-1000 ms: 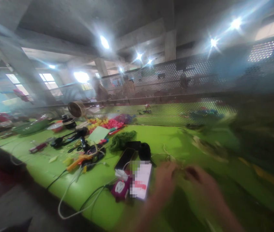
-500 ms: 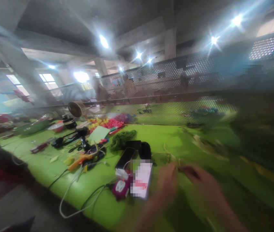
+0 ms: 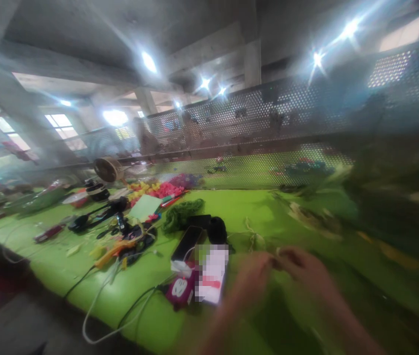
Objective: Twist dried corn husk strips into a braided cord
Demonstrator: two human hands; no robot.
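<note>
My left hand (image 3: pixel 256 270) is closed in a pinch above the green tabletop (image 3: pixel 246 202), right of the lit phone (image 3: pixel 213 273). Fingertip to fingertip with it, my right hand (image 3: pixel 303 268) is closed too. A small pale bit shows at the right fingertips, but blur hides what either hand grips. Just beyond my fingers lies a pale, thin, knotted strand (image 3: pixel 255 239). A black round object (image 3: pixel 217 230) and a dark phone (image 3: pixel 187 242) lie to the left of my hands.
Left of the phones are a purple power bank (image 3: pixel 181 291) with cables, an orange glue gun (image 3: pixel 115 251) and green yarn (image 3: pixel 182 214). Yellow and pink pieces (image 3: pixel 165 191) lie behind, beside a fan (image 3: pixel 108 169). A perforated divider (image 3: pixel 239 165) runs along the back.
The view has shifted slightly, so the table items sit further left. My hands stay together, with the right fingers drawn closer in against the left.
</note>
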